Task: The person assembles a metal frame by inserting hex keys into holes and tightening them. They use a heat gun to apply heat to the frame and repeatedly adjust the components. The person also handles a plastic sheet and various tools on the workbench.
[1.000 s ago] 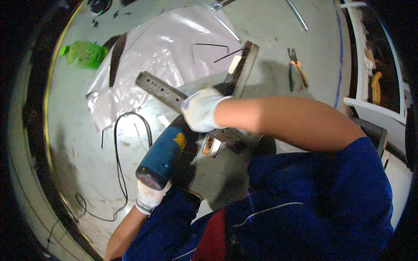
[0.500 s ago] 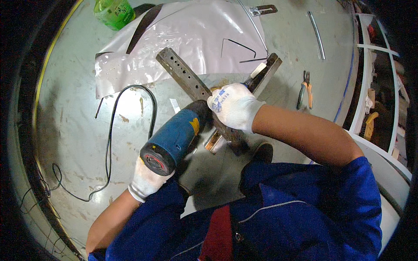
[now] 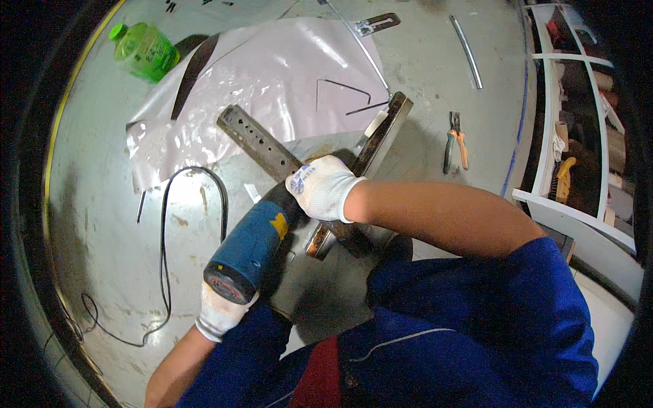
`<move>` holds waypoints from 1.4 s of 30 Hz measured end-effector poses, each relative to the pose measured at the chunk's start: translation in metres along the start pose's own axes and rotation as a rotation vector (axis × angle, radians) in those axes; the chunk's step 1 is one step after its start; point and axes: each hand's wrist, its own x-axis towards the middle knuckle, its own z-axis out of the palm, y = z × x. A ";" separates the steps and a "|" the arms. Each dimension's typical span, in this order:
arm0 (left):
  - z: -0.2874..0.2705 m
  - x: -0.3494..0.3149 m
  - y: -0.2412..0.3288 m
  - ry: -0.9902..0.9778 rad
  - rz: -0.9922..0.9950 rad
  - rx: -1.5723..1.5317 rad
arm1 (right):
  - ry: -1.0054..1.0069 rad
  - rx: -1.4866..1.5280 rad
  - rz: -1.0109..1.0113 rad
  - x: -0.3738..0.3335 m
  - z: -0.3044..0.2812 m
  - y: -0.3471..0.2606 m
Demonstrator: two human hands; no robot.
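Observation:
My gloved left hand [image 3: 226,310] is closed at the underside of a blue and black corded power tool [image 3: 249,246], drill-like in shape; its grip is hidden beneath the body. The tool's dark nose points at two crossed metal bars, one of them a drilled steel bar [image 3: 260,143]. My gloved right hand [image 3: 321,188] curls over the place where nose and bars meet, and what lies under its fingers is hidden. The other metal bar [image 3: 384,133] runs from far right to near left beneath that hand. A small whitish piece [image 3: 376,123] shows along its far part.
A pale sheet [image 3: 265,75] lies beyond the bars, with hex keys [image 3: 344,83] on it. The green bottle [image 3: 145,52] stands far left. A black cable [image 3: 165,245] loops at left. Pliers [image 3: 456,143] and a metal rod [image 3: 466,52] lie right, near shelving [image 3: 544,122].
The whole view has shifted, so floor things and bars sit further left and mostly lower, and the full bottle shows. Both hands keep their places at the tool and bars.

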 end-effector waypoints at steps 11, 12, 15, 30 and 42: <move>-0.005 -0.015 -0.017 0.059 -0.121 0.049 | 0.148 0.023 0.088 -0.054 -0.051 0.042; -0.005 -0.016 -0.021 0.051 -0.141 -0.006 | 0.173 0.004 0.011 -0.053 -0.043 0.048; -0.006 -0.020 -0.040 0.020 -0.136 -0.001 | 0.312 0.034 -0.139 -0.054 -0.025 0.050; -0.005 -0.010 -0.003 -0.040 -0.081 0.166 | -0.146 -0.054 0.022 -0.017 -0.048 0.018; -0.005 -0.017 -0.024 -0.035 -0.050 0.295 | -0.086 -0.066 -0.039 -0.008 -0.020 0.007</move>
